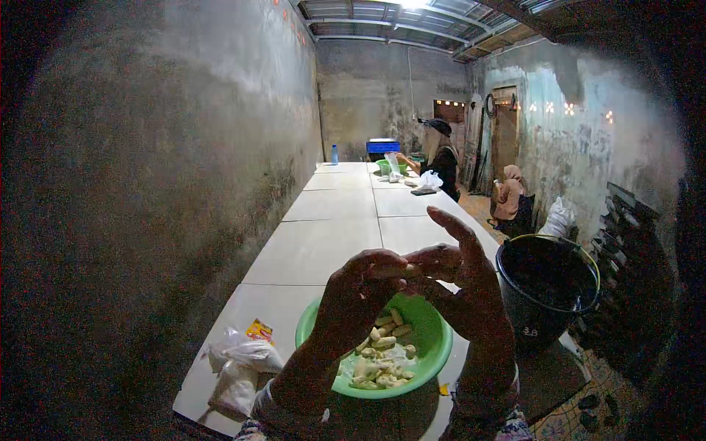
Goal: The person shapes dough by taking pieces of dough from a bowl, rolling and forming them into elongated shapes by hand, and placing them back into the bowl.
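Note:
My left hand (pixel 362 290) and my right hand (pixel 465 287) meet above a light green basin (pixel 440 358), fingertips pinched together. What they hold between them, if anything, is too dark and covered by fingers to make out. The right index finger points up, away from the others. Inside the basin lie several pale yellow, finger-shaped pieces (pixel 384 342), some whole and some broken or lumpy, with white patches around them. Left of the basin, knotted clear plastic bags of white powder (pixel 237 386) rest on the tabletop, beside a small yellow-and-red packet (pixel 259 331).
A long white-tiled table (pixel 316 246) runs ahead along a grey wall. A black bucket (pixel 544 294) stands at the right. At the far end are a person in black (pixel 443 165), a green basin, a blue crate (pixel 382 147) and a bottle (pixel 334 154); another person (pixel 509 195) sits low.

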Demonstrator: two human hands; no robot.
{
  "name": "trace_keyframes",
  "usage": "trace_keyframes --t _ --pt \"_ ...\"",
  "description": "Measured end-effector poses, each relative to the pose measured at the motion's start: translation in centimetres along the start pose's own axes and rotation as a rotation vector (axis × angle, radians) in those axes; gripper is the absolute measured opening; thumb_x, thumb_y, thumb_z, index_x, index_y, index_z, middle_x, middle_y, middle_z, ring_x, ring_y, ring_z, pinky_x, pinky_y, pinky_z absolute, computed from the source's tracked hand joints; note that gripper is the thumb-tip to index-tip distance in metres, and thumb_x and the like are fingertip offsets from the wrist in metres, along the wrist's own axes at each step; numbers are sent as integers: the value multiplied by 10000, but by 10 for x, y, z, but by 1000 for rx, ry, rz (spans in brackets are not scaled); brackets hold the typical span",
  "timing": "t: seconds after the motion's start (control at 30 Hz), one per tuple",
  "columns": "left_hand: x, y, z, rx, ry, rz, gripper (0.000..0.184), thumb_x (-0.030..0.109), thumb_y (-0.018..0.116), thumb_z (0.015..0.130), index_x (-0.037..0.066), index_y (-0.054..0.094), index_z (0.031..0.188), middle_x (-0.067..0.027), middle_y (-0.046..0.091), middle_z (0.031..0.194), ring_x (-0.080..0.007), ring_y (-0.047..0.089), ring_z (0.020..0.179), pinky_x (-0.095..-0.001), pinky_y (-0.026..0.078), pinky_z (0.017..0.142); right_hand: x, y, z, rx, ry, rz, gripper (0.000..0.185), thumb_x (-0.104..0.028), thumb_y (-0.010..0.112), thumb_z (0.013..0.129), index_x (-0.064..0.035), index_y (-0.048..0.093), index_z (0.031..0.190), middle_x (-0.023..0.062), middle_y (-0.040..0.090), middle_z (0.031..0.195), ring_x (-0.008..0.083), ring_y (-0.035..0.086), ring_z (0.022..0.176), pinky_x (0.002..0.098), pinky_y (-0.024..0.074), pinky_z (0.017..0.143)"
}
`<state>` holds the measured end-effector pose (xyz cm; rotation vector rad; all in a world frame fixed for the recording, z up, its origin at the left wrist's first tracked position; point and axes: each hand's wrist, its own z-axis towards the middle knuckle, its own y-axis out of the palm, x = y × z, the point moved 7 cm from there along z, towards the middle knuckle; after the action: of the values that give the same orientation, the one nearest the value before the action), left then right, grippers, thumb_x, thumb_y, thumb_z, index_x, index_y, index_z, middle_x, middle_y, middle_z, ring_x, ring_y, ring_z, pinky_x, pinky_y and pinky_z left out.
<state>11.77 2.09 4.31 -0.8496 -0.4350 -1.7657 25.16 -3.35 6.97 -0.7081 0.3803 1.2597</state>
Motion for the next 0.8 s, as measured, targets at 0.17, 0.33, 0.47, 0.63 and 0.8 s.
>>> trace_keyframes --t 0.17,0.33,0.47,0.63,0.8 --pt "11 2 -1 -4 22 44 269 135 664 848 76 592 1101 -80 659 953 -143 621 880 -290 495 786 1 -3 3 62 36 69 727 3 664 820 -117 276 1423 149 665 1015 225 654 979 360 527 867" --pt "13 3 -3 29 67 37 250 165 644 880 73 591 1107 -73 657 952 -136 615 870 -283 496 769 1 -3 3 53 11 10 725 -10 667 823 -110 271 1423 140 672 1009 216 655 979 357 519 877" --pt "10 3 -3 42 128 123 153 155 644 880 62 631 1001 -74 664 984 -175 624 940 -305 490 826 -3 -2 2 71 23 97 731 -22 664 829 -109 260 1432 128 676 1011 209 655 979 359 510 893" --pt "8 4 -1 47 53 -47 393 98 622 897 9 461 1244 -128 629 1069 -174 613 992 -302 490 883 -6 0 2 53 -5 34 730 -29 695 804 -107 304 1416 155 663 1065 219 641 1016 376 501 907" --pt "-16 19 3 -61 21 -388 572 334 518 961 -18 328 1371 -147 533 1239 -201 501 1183 -354 391 1023 4 7 4 168 -126 -262 633 -125 686 814 -117 388 1373 143 662 1065 275 636 1035 421 466 945"
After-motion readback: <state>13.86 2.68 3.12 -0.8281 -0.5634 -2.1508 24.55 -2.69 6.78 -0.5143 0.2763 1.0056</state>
